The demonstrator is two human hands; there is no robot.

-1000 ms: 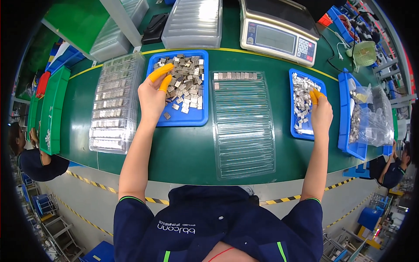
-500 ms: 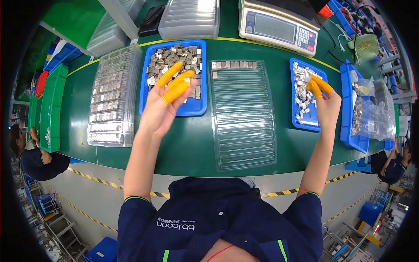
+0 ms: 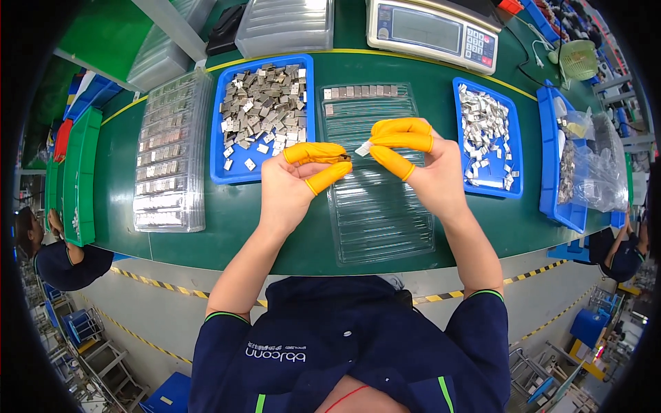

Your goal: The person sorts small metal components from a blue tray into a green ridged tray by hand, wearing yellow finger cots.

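My left hand (image 3: 292, 180), in yellow finger cots, pinches a small metal connector shell (image 3: 345, 158) whose dark end faces right. Just to the right, my right hand (image 3: 432, 168), also in yellow finger cots, grips a small white plastic piece (image 3: 363, 149) between thumb and fingertips. The two parts are close but apart. Both hands hover over a clear ribbed plastic tray (image 3: 382, 237), with a row of metal shells (image 3: 361, 91) in its far slots. A blue tray (image 3: 309, 82) of loose metal shells lies left; another blue tray (image 3: 518, 138) holds loose white pieces at right.
Stacked clear trays (image 3: 169, 213) filled with parts stand at left, beside a green bin (image 3: 84, 172). A weighing scale (image 3: 427, 34) and clear boxes (image 3: 282, 31) are at the back. A blue bin (image 3: 549, 179) with plastic bags stands far right. Other people sit at both sides.
Both hands have left the blue trays and come together over the clear tray. My left hand moved right with a metal shell; my right moved left with a white piece.
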